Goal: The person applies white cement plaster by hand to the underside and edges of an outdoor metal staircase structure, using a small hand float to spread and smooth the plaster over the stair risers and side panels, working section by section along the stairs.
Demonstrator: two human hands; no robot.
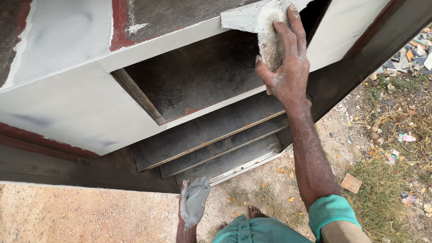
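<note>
The right hand [288, 63] is up high against the metal cabinet [81, 103], fingers spread and curled over a grey, putty-caked rag [270, 40], pressing it flat onto the cabinet's upper edge, right where a patch of pale grey filler [245, 19] is smeared across the metal. The rag sits under the palm and fingertips, bunched and dusty, and the knuckles themselves are powdered white. The forearm runs down from there to a teal sleeve [330, 211] at the bottom of the view. Down low, the left hand [194, 202] hangs free near the sandy ground [81, 216], palm coated thick in grey paste, fingers held together and loosely extended, gripping nothing at all. The cabinet is open toward the camera, its outer panels coated in light grey with streaks of red-brown primer [118, 27] showing at the seams, and inside it a stack of bare dark steel shelves [207, 130] steps down one below the other. A bare foot [254, 210] peeks out on the dirt just above the teal shirt, with dry leaves scattered round it. Off to the right, patchy grass [382, 189] carries scraps of litter, a small flat piece of wood [351, 183], and a heap of broken tile pieces [416, 51] up in the corner.
</note>
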